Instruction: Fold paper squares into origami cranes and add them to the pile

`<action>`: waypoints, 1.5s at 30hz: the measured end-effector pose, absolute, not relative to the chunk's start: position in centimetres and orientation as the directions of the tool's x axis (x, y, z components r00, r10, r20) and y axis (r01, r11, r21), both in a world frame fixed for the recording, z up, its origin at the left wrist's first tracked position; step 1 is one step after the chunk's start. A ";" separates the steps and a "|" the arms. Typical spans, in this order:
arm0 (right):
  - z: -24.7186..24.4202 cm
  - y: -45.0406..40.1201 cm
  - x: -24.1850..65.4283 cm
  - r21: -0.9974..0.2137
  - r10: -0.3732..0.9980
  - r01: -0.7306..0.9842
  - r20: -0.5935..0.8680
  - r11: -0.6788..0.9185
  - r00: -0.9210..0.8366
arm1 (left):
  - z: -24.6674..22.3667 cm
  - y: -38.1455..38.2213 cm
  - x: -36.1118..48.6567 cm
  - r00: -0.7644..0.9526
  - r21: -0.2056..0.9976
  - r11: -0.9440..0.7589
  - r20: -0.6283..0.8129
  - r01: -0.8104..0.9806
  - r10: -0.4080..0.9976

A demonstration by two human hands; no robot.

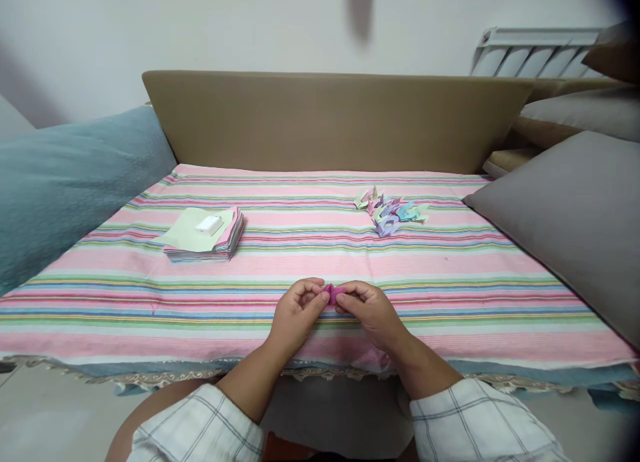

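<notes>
A small folded piece of magenta paper (332,294) is held between my two hands, low over the striped cloth. My left hand (301,312) pinches its left side between thumb and fingers. On the other side, my right hand (367,310) grips the right end the same way. The fingertips cover part of the paper, so its full shape is hidden. Beyond my right hand lies a cluster of folded paper cranes (387,212) in pastel colours. To the left is a stack of coloured paper sheets (227,243), with a small white box-like object (209,225) on top.
The striped cloth (300,242) covers the seat, which has a brown backrest (325,122) behind it. Grey cushions (575,209) lean in at the right, and a blue padded armrest (90,175) rises at the left. The seat's lace-trimmed front edge runs under my forearms.
</notes>
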State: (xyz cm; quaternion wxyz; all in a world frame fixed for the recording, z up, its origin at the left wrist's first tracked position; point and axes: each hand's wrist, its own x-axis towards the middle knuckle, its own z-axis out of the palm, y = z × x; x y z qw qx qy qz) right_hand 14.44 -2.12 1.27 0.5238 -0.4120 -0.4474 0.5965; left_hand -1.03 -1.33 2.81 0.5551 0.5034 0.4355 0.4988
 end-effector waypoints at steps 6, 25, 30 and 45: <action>1.0 -2.2 14.5 -0.964 0.996 -0.266 0.013 -0.009 -0.084 | 2.0 -1.1 -1.1 0.138 0.983 0.019 0.007 -0.184 0.990; 1.4 -2.4 14.0 -0.971 0.998 -0.239 0.030 0.014 -0.063 | 2.3 -1.4 -0.6 0.167 0.964 0.135 -0.097 -0.231 0.981; 1.1 -2.6 13.5 -0.962 0.999 -0.270 0.035 0.039 0.021 | 1.9 -1.3 -0.7 0.168 0.974 0.092 -0.057 -0.208 0.984; 1.7 -3.1 12.4 -0.986 0.998 -0.165 0.010 0.020 0.064 | 2.4 -1.6 -0.6 0.128 0.995 -0.054 0.064 -0.083 0.990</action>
